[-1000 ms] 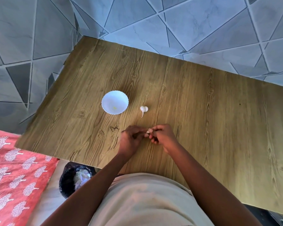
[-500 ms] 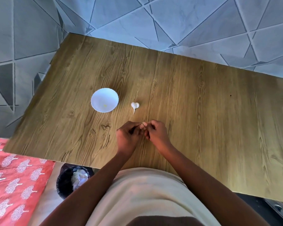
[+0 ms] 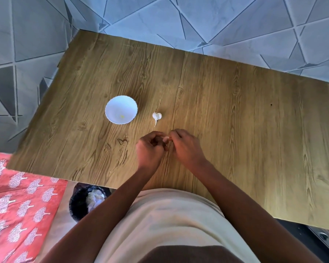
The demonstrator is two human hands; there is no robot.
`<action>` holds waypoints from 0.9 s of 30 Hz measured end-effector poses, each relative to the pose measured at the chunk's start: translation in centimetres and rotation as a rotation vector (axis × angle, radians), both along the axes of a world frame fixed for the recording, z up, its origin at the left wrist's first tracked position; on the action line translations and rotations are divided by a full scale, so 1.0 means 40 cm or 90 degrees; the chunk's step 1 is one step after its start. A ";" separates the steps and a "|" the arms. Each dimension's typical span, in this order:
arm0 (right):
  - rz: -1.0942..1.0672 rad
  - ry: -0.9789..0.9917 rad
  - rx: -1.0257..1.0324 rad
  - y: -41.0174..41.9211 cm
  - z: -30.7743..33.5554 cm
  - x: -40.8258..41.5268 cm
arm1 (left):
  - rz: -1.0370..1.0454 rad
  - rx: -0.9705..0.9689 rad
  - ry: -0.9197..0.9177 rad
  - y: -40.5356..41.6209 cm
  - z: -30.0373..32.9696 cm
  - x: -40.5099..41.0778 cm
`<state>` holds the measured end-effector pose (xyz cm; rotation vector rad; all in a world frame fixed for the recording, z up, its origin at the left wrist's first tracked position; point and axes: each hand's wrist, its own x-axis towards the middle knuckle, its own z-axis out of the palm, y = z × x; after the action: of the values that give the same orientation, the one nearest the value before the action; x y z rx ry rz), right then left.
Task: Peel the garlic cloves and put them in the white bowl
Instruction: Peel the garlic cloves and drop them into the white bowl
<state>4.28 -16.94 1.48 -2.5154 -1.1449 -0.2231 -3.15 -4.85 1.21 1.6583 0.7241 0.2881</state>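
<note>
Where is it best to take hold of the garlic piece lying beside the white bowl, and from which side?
Pinch the garlic piece across its rounded upper part, coming from above. Its thin tail points toward the person and looks too slight to hold. The white bowl stands clear on its left.

The bowl (image 3: 121, 109) is sitting on the table (image 3: 235, 120), with the garlic (image 3: 156, 116) lying just beside it at three o'clock. Both hands are hovering near the garlic at five o'clock.

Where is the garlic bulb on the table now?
In the head view, the garlic bulb lies on the wooden table, just right of the white bowl and a little beyond both hands, touching neither.
</note>
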 end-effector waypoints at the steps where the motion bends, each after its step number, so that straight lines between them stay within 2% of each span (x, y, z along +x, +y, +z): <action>1: 0.005 -0.025 0.006 -0.001 0.005 0.004 | -0.020 0.028 -0.008 0.001 0.002 -0.003; 5: -0.004 -0.051 0.035 -0.001 0.001 -0.002 | -0.017 0.060 -0.008 0.003 0.007 0.006; 10: 0.057 -0.081 0.015 -0.010 -0.002 0.000 | -0.028 0.089 0.010 -0.008 0.002 0.010; 12: 0.012 0.010 0.049 -0.006 -0.008 0.001 | -0.031 0.072 0.003 -0.002 -0.008 0.008; 16: -0.108 0.378 0.241 0.007 -0.007 -0.010 | -0.044 0.047 -0.025 0.013 -0.014 0.003; 18: -0.138 0.484 0.260 0.003 -0.011 -0.008 | -0.052 0.012 -0.024 0.020 -0.010 0.003; 20: -0.157 0.524 0.259 0.000 -0.014 -0.003 | -0.069 -0.009 -0.024 0.026 -0.007 0.006; 23: -0.141 0.507 0.229 -0.004 -0.006 -0.003 | -0.060 -0.011 -0.018 0.032 -0.004 0.004; 25: -0.117 0.511 0.217 -0.004 0.008 -0.004 | -0.038 0.020 -0.024 0.029 0.003 -0.001; 27: -0.120 0.561 0.259 -0.006 0.022 -0.002 | -0.043 0.044 -0.037 0.031 0.005 -0.007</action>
<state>4.22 -17.19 2.36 -1.9819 -0.4451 0.5119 -3.41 -3.62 1.41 1.7295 0.6189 0.3160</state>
